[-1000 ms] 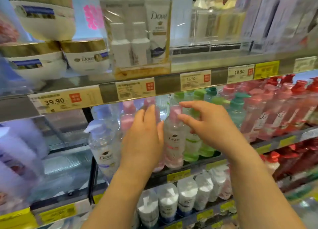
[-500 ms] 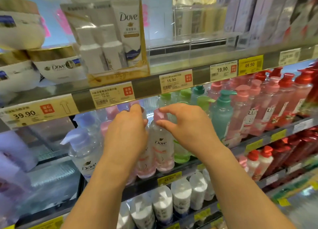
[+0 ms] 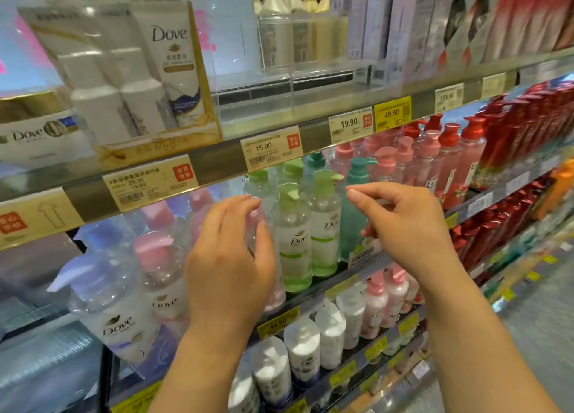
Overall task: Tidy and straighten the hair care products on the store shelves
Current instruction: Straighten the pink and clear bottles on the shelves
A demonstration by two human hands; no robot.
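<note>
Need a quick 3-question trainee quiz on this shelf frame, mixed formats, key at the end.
1. True or false: the right hand is gripping a red pump bottle.
2. Multiple choice: the front Dove bottle between the two hands has a cap that is A) pink, B) green, C) white.
3. Fill in: the price tag on the shelf edge directly above the green-capped bottles reads ____.

Key:
1. False. It is raised in front of the teal pump bottle, fingers pinched, holding nothing.
2. B.
3. 15.90.

The left hand is open in front of the pink-capped bottles; whether it touches one is unclear.
</note>
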